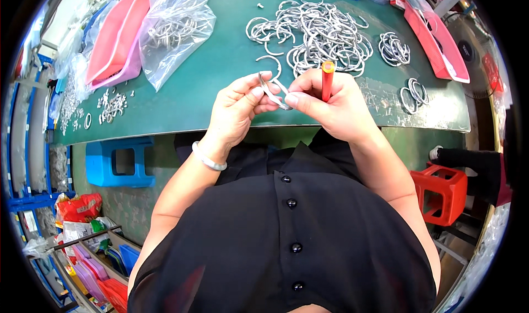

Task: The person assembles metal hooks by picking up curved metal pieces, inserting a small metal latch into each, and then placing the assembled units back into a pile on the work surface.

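Observation:
My left hand [238,106] pinches a curved silver metal ring [269,94] between thumb and fingers, just above the near edge of the green table. Thumb and forefinger of my right hand [330,101] close on the ring's other side. A red-handled tool [327,81] with a yellowish end stands up out of my right fist; its working tip is hidden. Right behind my fingers lies an open C-shaped silver ring [273,65]. Farther back spreads a big tangled heap of similar silver rings [330,34].
Small ring piles [394,49] and a few loose rings [414,95] lie at right, near a pink basket [441,43]. At left are small metal parts [113,106], a bag of rings [176,32] and pink trays [118,34]. Blue [120,161] and red stools [441,194] stand below.

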Tool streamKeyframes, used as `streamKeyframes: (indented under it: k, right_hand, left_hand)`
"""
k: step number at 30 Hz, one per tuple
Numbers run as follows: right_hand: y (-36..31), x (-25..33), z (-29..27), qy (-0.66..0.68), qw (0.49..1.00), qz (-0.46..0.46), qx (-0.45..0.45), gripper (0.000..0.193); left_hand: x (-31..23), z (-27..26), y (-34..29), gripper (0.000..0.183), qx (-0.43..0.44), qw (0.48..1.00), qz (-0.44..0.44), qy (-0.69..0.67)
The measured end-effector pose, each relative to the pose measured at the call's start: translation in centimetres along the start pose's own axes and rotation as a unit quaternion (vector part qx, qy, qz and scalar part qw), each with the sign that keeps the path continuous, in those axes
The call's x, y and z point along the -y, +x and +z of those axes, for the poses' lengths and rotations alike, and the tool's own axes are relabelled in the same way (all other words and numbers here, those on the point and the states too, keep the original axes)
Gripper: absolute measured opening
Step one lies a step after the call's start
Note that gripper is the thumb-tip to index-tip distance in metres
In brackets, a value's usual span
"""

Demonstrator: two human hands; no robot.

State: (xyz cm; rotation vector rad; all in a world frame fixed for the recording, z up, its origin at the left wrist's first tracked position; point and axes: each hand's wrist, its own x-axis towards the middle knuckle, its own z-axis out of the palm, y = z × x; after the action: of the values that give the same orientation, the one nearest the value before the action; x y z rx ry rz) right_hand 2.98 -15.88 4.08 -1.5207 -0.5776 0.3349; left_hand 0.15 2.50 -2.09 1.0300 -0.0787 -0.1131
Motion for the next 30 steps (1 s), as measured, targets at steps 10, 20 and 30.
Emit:
streamKeyframes:
  k: [10, 20, 30]
  right_hand:
    - [-1.3, -2.2, -2.7, -0.096, 0.992, -0.075, -0.040, 0.006]
    - [-1.6, -2.9, -3.0, -0.058, 0.994, -0.068, -0.055, 0.011]
    - [-1.5, -2.5, -3.0, 0.041, 0.995, 0.065, -0.059, 0.010]
  left_hand:
    - [-1.0, 1.0, -0.6, 0.024, 0.000, 0.948, 0.225, 0.225]
    - [-2.8, 2.7, -1.2, 0.026, 0.019, 0.800, 0.390, 0.456]
    - [-2.1, 3.0, -1.3, 0.026, -0.034, 0.956, 0.150, 0.251]
